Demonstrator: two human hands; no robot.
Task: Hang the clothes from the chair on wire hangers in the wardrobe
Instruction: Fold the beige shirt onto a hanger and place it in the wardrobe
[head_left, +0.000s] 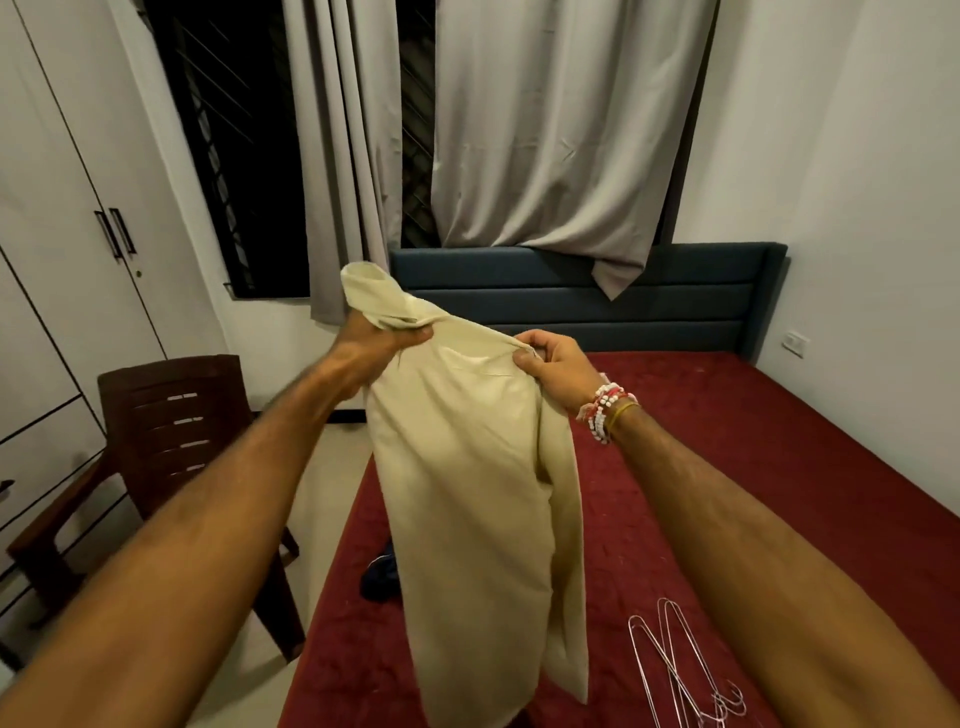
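Note:
A cream-coloured garment (467, 467) hangs in front of me over the bed. My left hand (382, 345) grips a bunched part of its top edge. My right hand (556, 364) pinches the top edge a little further right, at about the same height. Wire hangers (675, 670) lie on the red bedcover at the lower right, apart from both hands. The brown plastic chair (171, 415) stands to the left of the bed with nothing visible on its seat. The white wardrobe (67, 260) at the far left has its doors closed.
The bed with a red cover (779, 493) and a dark blue headboard (571, 291) fills the right side. A dark garment (382, 574) lies on the bed's left edge, partly hidden by the cream one. Grey curtains (545, 130) hang over a dark window behind.

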